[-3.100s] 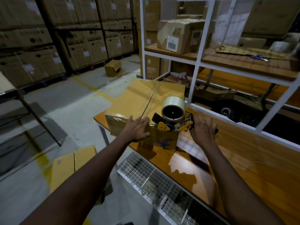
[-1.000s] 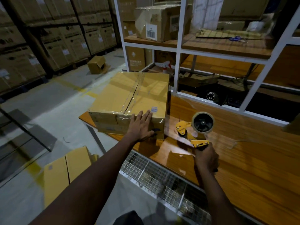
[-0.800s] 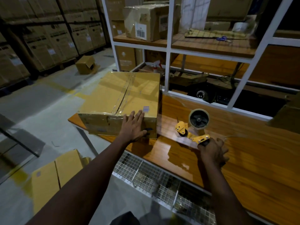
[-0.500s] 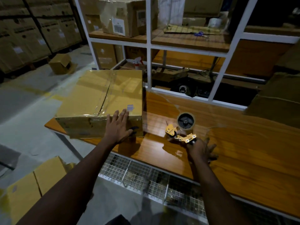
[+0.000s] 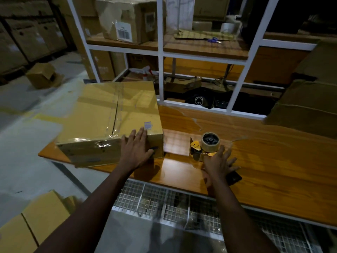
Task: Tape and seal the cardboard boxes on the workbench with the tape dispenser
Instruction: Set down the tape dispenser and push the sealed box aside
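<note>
Tape dispenser [image 5: 206,147] now rests on the workbench [image 5: 273,170], right hand [image 5: 218,164] fingers spread, released.

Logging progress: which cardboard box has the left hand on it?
The taped box at the workbench's left end; the left hand presses its near corner. Other boxes sit untouched.

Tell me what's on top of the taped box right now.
Clear tape along the centre seam of the cardboard box, a small printed label and the left hand's fingertips at its near edge. The contents can't be seen.
</note>
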### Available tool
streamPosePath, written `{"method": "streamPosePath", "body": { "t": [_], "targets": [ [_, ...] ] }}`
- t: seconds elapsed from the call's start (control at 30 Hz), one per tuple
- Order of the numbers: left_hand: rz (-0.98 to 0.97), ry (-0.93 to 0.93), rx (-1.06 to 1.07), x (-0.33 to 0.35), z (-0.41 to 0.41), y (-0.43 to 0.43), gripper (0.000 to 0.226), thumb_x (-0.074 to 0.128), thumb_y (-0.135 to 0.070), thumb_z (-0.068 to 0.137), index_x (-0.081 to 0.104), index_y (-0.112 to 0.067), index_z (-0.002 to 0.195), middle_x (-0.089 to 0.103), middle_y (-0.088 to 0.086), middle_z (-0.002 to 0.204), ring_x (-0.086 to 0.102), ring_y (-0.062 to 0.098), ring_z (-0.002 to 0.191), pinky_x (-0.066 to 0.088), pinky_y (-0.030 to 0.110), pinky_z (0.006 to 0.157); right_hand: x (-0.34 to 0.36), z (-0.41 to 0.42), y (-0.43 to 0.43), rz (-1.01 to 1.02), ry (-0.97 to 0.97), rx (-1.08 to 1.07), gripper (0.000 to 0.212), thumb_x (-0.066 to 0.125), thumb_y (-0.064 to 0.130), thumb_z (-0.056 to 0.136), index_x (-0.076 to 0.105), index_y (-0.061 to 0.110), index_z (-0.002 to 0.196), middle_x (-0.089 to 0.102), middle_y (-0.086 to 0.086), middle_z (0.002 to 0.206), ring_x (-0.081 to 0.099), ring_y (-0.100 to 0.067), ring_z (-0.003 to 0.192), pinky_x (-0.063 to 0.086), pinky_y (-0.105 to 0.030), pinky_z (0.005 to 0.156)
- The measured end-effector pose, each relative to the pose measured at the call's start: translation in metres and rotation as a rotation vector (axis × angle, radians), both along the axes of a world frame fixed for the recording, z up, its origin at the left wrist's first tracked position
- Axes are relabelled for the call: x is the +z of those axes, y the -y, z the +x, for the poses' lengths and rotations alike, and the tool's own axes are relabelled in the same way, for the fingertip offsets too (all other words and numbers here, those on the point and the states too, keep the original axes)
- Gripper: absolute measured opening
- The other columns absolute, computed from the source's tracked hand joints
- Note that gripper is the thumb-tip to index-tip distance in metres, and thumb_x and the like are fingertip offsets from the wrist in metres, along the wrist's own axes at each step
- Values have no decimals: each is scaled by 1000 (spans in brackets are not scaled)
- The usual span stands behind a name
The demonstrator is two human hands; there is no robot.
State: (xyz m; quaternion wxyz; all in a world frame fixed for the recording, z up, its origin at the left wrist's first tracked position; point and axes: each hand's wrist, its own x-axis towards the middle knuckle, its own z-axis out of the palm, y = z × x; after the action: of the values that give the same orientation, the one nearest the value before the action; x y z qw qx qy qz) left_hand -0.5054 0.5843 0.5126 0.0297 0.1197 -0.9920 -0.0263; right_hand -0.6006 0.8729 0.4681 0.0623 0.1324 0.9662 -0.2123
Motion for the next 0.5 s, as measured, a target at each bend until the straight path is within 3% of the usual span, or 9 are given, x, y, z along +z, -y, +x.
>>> {"method": "streamPosePath", "body": {
  "t": [0.13,0.27,0.4,0.5],
  "targets": [
    [142,-206,35,6,31,35,90,33,-58,79,13,-20,158,-1,4,165,8,27,151,2,57,117,32,23,88,-58,-242,172,75,54,52,92,23,24,154,12,-9,164,5,-35,150,1,-62,116],
    [297,-484,218,12,78,107,80,43,-46,79,32,-19,153,22,6,162,23,28,147,13,58,114,66,52,194,-156,-414,510,55,52,45,94,41,25,144,28,-4,159,20,-28,148,11,-53,117],
    [558,-720,485,9,121,183,65,45,-34,85,44,-12,146,39,11,154,35,28,142,26,49,114,81,78,287,-175,-423,810,44,51,43,95,53,25,135,40,-3,154,31,-24,143,18,-49,117],
    [907,-717,671,-2,135,212,57,45,-26,89,48,-10,144,45,13,150,42,31,136,32,42,111,82,93,334,-93,-352,989,47,43,48,99,49,26,140,33,-2,158,26,-25,146,16,-50,119]
  ]
}}
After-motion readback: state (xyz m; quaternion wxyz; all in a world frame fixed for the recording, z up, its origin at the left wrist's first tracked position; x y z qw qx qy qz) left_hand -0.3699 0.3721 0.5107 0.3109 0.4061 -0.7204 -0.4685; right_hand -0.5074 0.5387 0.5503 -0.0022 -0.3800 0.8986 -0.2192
